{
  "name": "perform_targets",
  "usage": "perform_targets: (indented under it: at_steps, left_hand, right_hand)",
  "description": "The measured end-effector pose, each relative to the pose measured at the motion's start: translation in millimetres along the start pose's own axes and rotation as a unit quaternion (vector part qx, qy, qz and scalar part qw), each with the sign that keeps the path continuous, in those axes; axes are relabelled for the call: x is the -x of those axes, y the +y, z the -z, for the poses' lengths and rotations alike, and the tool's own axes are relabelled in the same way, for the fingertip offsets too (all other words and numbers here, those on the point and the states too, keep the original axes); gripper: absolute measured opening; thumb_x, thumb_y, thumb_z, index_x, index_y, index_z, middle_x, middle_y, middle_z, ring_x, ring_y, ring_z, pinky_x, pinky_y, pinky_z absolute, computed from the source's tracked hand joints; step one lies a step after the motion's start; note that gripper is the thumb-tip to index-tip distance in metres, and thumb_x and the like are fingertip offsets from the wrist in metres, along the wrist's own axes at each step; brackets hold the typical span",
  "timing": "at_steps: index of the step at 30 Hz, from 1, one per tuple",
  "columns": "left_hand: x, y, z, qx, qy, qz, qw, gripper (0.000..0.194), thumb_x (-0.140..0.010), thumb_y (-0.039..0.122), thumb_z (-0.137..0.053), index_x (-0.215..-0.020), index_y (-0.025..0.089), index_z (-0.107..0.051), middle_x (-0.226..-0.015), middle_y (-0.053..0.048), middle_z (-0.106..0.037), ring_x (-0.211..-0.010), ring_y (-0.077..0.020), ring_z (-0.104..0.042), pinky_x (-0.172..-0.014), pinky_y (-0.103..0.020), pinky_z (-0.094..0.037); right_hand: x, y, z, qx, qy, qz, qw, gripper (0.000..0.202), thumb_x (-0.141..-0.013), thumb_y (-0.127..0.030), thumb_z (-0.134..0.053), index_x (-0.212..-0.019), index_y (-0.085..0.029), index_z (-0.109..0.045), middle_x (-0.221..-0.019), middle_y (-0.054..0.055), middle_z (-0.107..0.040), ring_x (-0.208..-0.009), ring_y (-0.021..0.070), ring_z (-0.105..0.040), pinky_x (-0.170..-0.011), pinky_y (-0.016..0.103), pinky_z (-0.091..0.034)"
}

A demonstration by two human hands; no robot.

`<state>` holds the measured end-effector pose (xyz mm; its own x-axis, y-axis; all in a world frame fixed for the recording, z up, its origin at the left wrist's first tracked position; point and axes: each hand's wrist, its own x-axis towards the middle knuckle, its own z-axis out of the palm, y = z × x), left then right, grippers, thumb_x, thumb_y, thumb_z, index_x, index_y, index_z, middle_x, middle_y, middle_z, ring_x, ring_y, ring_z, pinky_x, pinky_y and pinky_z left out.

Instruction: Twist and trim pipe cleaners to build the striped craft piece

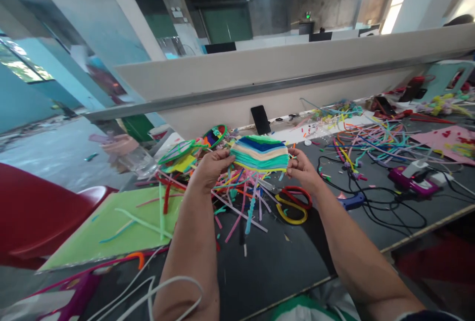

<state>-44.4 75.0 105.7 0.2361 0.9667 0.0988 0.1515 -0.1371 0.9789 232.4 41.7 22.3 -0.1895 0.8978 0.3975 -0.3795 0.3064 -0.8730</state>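
Between my two hands a flat panel of striped pipe cleaners (260,154) is held up over the table, banded in green, blue, cream and teal with a yellow lower edge. My left hand (216,166) pinches its left end, thumb and fingers closed. At the opposite end, my right hand (300,165) grips the edge in the same way. Below the panel lies a heap of loose pipe cleaners (245,197) in pink, blue, red and other colours. Scissors with red and yellow handles (293,206) rest on the table near my right wrist.
A green sheet (141,217) lies at left, near a clear bottle with a pink lid (128,155). A phone (261,119) leans against the partition (230,106). At right are a blue-handled glue gun (351,201), black cables, a purple power strip (413,180) and more pipe cleaners (386,140).
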Motion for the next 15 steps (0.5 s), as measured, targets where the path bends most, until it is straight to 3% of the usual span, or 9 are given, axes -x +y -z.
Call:
perform_targets:
  at_steps: [4,7,10,15]
  left_hand:
    - [-2.1,-2.5,-2.2,0.026,-0.019,-0.014,0.999,0.03,-0.065,0.034,-0.073,-0.086,0.012,-0.071,-0.069,-0.004,-0.069,-0.062,-0.0172,-0.062,-0.053,-0.023,-0.046]
    - [-2.4,-3.3,-5.7,0.037,-0.037,-0.023,0.998,0.029,-0.066,0.033,-0.072,-0.087,0.012,-0.071,-0.069,-0.004,-0.069,-0.061,-0.0156,-0.062,-0.057,-0.024,-0.047]
    - [-1.4,-2.6,-9.4,0.037,-0.05,-0.024,0.998,0.031,-0.066,0.033,-0.072,-0.089,0.012,-0.071,-0.074,-0.004,-0.07,-0.06,-0.0145,-0.061,-0.055,-0.023,-0.046]
    - [-0.1,-2.7,-10.9,0.014,-0.053,-0.025,0.998,0.031,-0.066,0.035,-0.072,-0.088,0.013,-0.071,-0.077,-0.004,-0.07,-0.065,-0.0162,-0.063,-0.06,-0.024,-0.048]
  right_hand:
    - [-0.5,-3.2,-0.5,-0.009,0.036,-0.001,0.999,0.038,-0.074,-0.025,-0.063,-0.11,-0.024,-0.053,-0.072,-0.003,-0.055,-0.059,0.0113,-0.051,-0.055,0.024,-0.042]
    - [-0.7,-1.9,0.9,0.014,0.052,0.007,0.999,0.025,-0.077,-0.031,-0.063,-0.1,-0.021,-0.062,-0.085,0.001,-0.062,-0.071,0.013,-0.056,-0.067,0.026,-0.045]
    - [-0.5,0.2,3.3,0.014,0.033,-0.003,0.999,0.029,-0.075,-0.035,-0.068,-0.101,-0.022,-0.063,-0.093,0.002,-0.067,-0.085,0.0168,-0.061,-0.083,0.031,-0.047]
    - [-1.2,0.4,4.6,0.005,0.026,-0.007,1.0,0.04,-0.072,-0.036,-0.072,-0.107,-0.022,-0.061,-0.101,0.004,-0.069,-0.091,0.0193,-0.064,-0.089,0.036,-0.046]
